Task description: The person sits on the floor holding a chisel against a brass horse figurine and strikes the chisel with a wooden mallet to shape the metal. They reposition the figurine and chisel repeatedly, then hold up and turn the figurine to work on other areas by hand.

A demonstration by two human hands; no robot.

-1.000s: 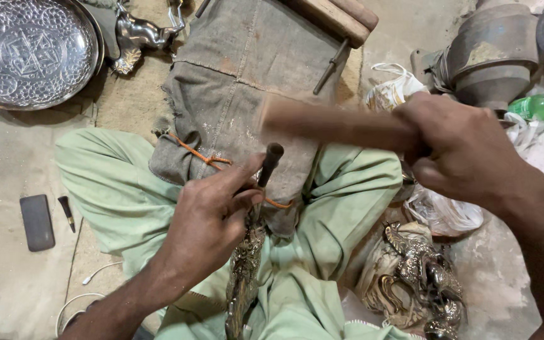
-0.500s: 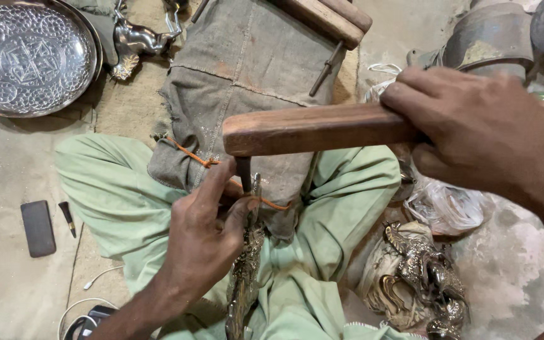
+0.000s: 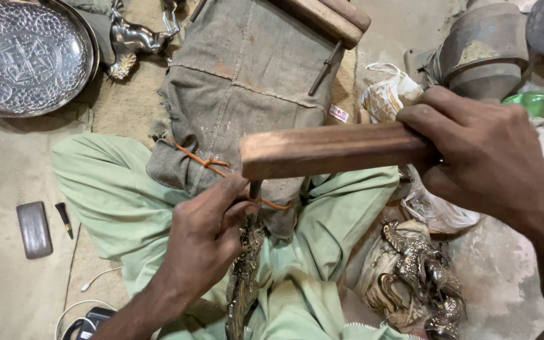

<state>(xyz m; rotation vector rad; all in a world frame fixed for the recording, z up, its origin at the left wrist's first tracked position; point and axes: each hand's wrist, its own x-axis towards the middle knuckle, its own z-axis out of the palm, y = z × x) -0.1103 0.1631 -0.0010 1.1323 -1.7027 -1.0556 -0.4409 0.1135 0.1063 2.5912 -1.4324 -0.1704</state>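
My right hand (image 3: 483, 157) grips a thick wooden block (image 3: 332, 150) like a mallet, held level over my lap. Its left end sits right above a thin dark metal punch (image 3: 255, 189). My left hand (image 3: 206, 242) pinches that punch upright against an ornate embossed metal piece (image 3: 243, 283) lying along my lap between my green-trousered legs. A grey canvas bag (image 3: 247, 94) tied with orange cord rests on my knees behind the punch.
An engraved silver plate (image 3: 26, 53) lies at the upper left beside a shiny metal figurine (image 3: 136, 38). A phone (image 3: 34, 228) and cable lie on the floor at left. Cast metal ornaments (image 3: 420, 277), plastic bags and a green bottle (image 3: 533, 102) crowd the right.
My right hand has brought the wooden block down from raised and blurred onto the top of the punch. My left hand has kept the punch in place.
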